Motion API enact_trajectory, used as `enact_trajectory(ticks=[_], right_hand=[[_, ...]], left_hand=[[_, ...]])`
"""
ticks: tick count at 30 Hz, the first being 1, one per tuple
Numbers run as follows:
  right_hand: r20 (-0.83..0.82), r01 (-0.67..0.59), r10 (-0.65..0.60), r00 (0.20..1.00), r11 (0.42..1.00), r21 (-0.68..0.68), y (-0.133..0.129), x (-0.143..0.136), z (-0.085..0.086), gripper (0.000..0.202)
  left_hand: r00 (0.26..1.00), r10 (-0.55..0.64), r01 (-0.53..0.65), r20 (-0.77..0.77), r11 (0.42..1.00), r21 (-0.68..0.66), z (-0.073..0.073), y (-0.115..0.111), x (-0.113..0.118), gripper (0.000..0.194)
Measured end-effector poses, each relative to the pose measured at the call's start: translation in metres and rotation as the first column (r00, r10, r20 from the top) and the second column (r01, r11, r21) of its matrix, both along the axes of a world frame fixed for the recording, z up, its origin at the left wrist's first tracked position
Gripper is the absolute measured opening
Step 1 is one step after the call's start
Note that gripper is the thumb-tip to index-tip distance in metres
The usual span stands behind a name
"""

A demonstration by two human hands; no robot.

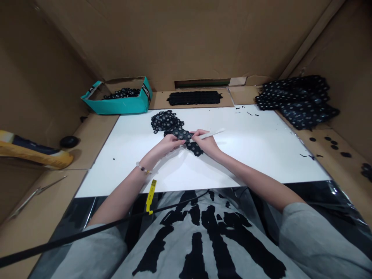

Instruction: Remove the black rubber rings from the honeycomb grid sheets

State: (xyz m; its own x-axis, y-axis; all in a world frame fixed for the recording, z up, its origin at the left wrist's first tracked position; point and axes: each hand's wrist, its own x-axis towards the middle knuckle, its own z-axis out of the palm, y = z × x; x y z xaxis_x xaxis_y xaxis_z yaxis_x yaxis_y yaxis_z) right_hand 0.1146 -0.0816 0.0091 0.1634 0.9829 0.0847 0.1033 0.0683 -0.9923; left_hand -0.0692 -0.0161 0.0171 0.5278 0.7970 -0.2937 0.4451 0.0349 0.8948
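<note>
Hands pinch the black dotted fabric strip [194,147], the right [205,142] also gripping a slim white pen-like tool [213,133], which could slip and snag it.

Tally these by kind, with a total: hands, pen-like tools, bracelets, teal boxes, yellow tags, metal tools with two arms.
Hands, left hand and right hand: 2
White pen-like tool: 1
Bracelet: 1
Teal box: 1
Yellow tag: 1
Two-armed metal tool: 1
Total: 7

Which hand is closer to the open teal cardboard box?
Left. The left hand is right of the box, toward the person; the right hand is farther right, holding a white stick.
</note>
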Motion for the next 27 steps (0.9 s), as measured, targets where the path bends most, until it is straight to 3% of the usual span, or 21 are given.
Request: enact_trajectory(ticks=[7, 16, 24, 27], right_hand=[[0.003, 0.003, -0.003, 1.000, 1.000, 0.010, 0.001, 0.002, -0.004, 0.012], [0.037, -0.001, 0.000, 0.999, 0.999, 0.035, 0.003, 0.002, -0.012, 0.012], [0.291, -0.056, 0.006, 0.957, 0.985, 0.163, -0.003, -0.004, -0.015, 0.016], [0.314, -0.059, 0.006, 0.949, 0.985, 0.160, 0.000, -0.002, -0.016, 0.016]], left_hand=[[1.000, -0.007, 0.006, 0.024, 1.000, 0.028, -0.011, 0.002, 0.000, 0.040], [0.999, 0.011, -0.012, 0.030, 0.999, 0.034, -0.008, -0.003, 0.001, 0.045], [0.994, 0.013, -0.004, 0.108, 0.997, -0.079, -0.006, -0.002, 0.003, 0.046], [0.994, -0.004, 0.013, 0.110, 0.997, -0.081, -0.006, -0.001, 0.002, 0.044]])
